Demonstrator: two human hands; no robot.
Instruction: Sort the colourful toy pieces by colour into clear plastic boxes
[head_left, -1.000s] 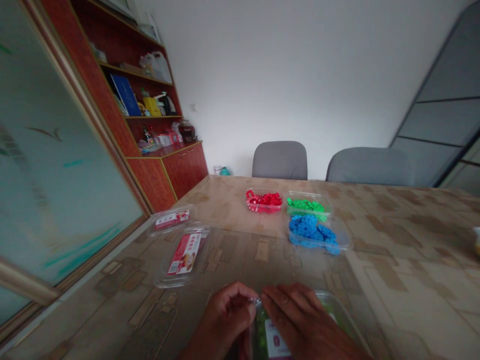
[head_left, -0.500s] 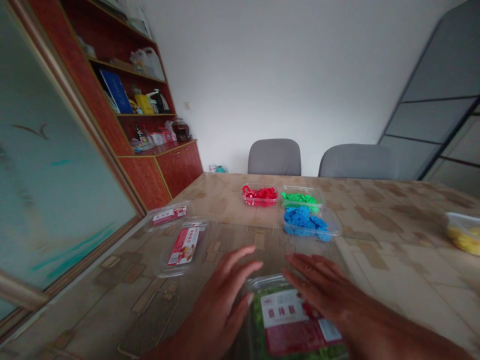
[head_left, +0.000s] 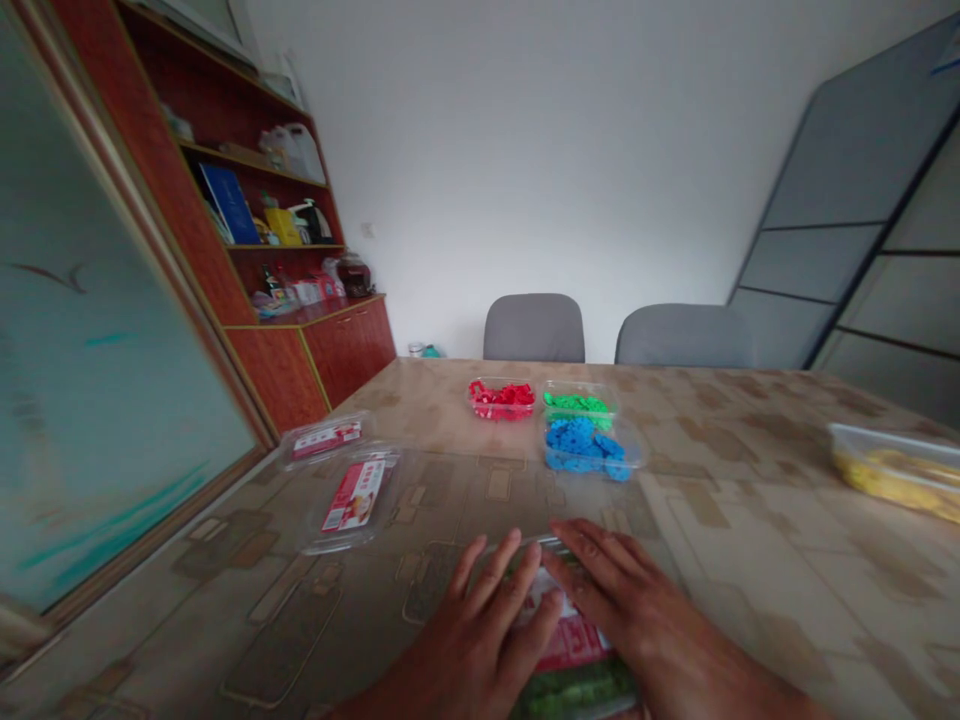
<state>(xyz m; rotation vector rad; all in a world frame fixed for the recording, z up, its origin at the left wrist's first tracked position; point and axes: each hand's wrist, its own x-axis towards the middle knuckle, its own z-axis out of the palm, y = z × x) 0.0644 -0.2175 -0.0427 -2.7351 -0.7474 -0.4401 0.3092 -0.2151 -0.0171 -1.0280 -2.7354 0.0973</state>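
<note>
Nearest box [head_left: 581, 682]: clear glossy plastic; label [head_left: 576, 643] on it smooth, paper-looking. Lids [head_left: 358, 502] off to left: thin, see-through, shiny plastic. Blue pieces [head_left: 583, 445]: opaque plastic, matt. Tabletop [head_left: 720, 570]: smooth, faint sheen. Cabinet [head_left: 274, 375]: polished wood look. Wall [head_left: 525, 150]: flat matt. Chair backs [head_left: 534, 330]: dull; cloth or plastic, unclear from here.

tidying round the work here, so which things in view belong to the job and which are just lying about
Belongs: labelled green-filled container, under the left hand and right hand; probably, being similar clear packaging, the red-filled tub, green-filled tub, blue-filled tub, yellow-filled tub and what look like two labelled lids.

Just around: two grey chairs, red-brown cabinet, blue folder-like item on its shelf.
</note>
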